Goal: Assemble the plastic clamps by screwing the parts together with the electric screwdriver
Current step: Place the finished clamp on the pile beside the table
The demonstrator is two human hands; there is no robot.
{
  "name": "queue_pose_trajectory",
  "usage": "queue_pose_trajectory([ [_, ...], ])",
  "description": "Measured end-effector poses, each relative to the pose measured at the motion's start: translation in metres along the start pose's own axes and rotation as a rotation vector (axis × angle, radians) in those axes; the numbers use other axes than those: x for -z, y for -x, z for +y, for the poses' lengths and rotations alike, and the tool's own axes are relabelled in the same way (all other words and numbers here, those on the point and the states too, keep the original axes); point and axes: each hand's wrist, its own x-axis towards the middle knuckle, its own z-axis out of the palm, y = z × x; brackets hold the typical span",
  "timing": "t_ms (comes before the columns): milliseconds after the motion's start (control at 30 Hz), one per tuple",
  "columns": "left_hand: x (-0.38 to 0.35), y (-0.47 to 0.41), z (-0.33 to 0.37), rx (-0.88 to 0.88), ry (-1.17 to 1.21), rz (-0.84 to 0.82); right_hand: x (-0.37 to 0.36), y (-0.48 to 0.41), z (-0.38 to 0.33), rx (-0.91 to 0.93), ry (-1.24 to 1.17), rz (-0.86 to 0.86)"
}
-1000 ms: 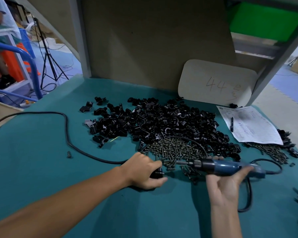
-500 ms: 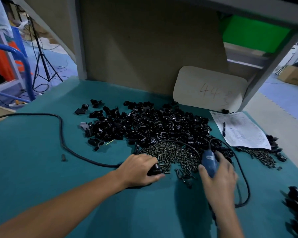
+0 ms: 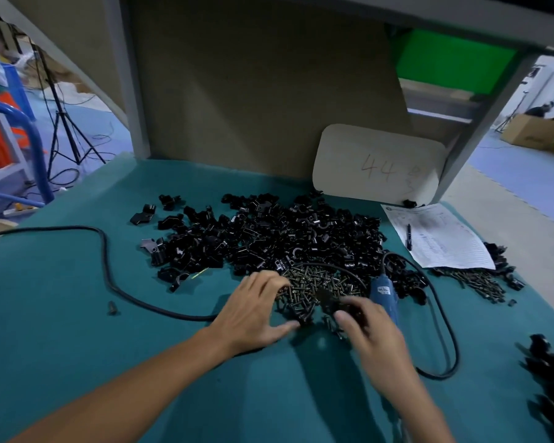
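44 handwritten on beige board [image 3: 349, 148] behind clamp pile [image 3: 269, 231].

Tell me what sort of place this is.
Most likely a small-parts assembly bench in a workshop or factory: a heap of black plastic clamp parts and a pile of dark metal screws lie on the teal-covered bench, with a blue corded electric screwdriver beside them.

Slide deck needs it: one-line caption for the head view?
Head view: left hand and right hand at the screw pile before the clamp parts, screwdriver beside the right hand.
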Motion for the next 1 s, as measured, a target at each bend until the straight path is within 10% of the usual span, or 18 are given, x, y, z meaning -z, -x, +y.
queue_pose_trajectory([
  [333, 0.002, -0.009, -0.01, 0.657, -0.042, 0.095, 0.161, 0.051, 0.172, -0.637, 0.692, 0.319],
  [1000, 0.01, -0.009, -0.01, 0.686, 0.151, 0.114, 0.148, 0.062, 0.185, -0.535, 0.884, 0.404],
])
